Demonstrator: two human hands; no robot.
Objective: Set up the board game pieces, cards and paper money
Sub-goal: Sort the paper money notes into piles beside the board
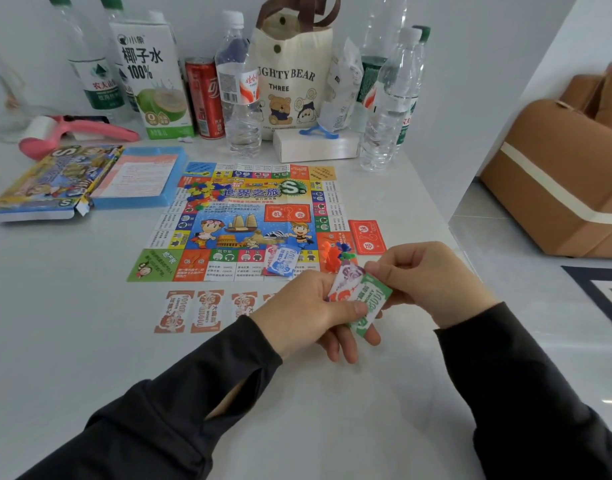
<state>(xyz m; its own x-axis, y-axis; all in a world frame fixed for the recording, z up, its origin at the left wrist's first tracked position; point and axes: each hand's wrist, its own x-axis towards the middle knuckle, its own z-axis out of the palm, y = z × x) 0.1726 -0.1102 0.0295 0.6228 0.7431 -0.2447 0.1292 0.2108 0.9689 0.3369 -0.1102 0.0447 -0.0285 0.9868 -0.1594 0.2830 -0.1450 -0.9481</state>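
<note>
We see the left hand [308,313] holding a small stack of paper money [363,296] low over the tabletop [72,341]. Its fingers are curled under the notes and the thumb is pressed on top, while the right hand [429,278] pinches the upper end of the stack between thumb and fingers. We judge this grip serves to peel off one note at a time. The notes seem sorted by colour: a row of orange notes [207,310] lies flat just in front of the game board [242,220], but the left hand hides its right end, so we cannot tell how many are there. Some blue notes [283,259] rest on the near edge of the board, beside the pawns [335,254], and a red chance card [366,236] lies just off its right edge. Behind, water bottles [240,88], a tote bag [290,71] and the game box [48,181] crowd the far side, so new piles are better laid on the near side.
</note>
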